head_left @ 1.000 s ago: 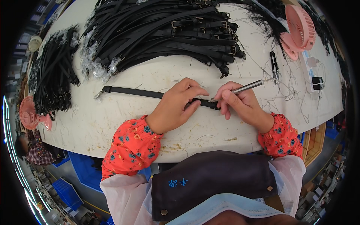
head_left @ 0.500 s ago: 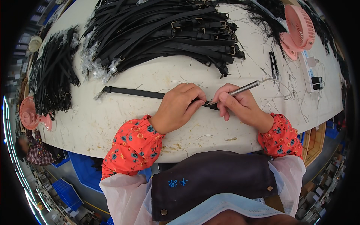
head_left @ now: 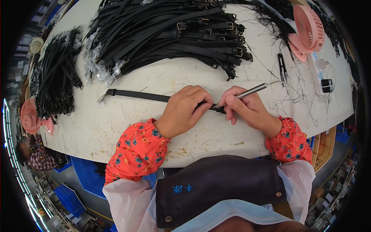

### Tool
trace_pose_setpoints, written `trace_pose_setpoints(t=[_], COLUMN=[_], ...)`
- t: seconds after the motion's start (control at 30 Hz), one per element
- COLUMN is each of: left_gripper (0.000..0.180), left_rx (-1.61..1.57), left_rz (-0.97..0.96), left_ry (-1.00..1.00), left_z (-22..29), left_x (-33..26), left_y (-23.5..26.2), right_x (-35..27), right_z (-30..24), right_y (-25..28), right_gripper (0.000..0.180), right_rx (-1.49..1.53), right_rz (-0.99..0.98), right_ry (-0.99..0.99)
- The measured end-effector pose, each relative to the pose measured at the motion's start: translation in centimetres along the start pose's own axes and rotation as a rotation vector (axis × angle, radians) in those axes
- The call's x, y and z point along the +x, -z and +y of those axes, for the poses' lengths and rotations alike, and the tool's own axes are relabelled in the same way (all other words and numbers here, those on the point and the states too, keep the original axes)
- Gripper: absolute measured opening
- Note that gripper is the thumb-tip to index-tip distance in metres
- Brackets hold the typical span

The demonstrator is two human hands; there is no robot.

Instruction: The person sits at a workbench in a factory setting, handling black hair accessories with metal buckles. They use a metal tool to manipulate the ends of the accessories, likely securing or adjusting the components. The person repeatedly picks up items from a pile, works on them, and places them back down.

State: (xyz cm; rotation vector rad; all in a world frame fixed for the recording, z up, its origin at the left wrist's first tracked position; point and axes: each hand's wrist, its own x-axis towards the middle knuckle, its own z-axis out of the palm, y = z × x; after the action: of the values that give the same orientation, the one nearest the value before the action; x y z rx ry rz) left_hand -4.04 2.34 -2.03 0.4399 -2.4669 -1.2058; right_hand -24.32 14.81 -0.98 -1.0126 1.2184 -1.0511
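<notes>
Left hand (head_left: 185, 112) pins a flat black leather strap (head_left: 139, 95) to the white bench (head_left: 154, 77); right hand (head_left: 247, 108) grips a slim metal pen-shaped tool (head_left: 247, 92) (tip at the strap's end).

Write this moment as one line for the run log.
left hand: pressing black strap onto table | right hand: holding metal pen-like tool, tip at strap end | behind: pile of black straps

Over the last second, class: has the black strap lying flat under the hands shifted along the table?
No. The black strap keeps its place; its far end lies below the wrapped bundle as before, pinned by the left hand.
</notes>
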Motion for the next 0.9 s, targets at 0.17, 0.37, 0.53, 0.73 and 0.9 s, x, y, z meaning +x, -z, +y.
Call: trace_pose_setpoints(t=[0.17,0.37,0.53,0.73,0.9], left_gripper=[0.008,0.008,0.012,0.026,0.033], left_rx=[0.005,-0.037,-0.213,0.589,0.274], left_rz=[0.004,0.002,0.211,0.388,-0.082], left_ry=[-0.009,0.027,0.311,-0.025,0.068], left_z=[0.0,0.2,0.0,-0.6,0.2], left_x=[0.0,0.0,-0.2,0.2,-1.1], left_y=[0.0,0.0,1.2,6.0,6.1], right_x=[0.0,0.0,-0.2,-0.4,0.2], right_z=[-0.1,-0.1,-0.4,0.2,0.0], right_y=[0.0,0.0,0.0,0.1,0.2], right_gripper=[0.033,0.032,0.03,0.025,0.019], right_rx=[0.002,0.007,0.028,-0.102,-0.442], right_rz=[-0.002,-0.001,0.01,0.046,0.008], right_ry=[0.006,-0.003,0.014,0.268,0.493])
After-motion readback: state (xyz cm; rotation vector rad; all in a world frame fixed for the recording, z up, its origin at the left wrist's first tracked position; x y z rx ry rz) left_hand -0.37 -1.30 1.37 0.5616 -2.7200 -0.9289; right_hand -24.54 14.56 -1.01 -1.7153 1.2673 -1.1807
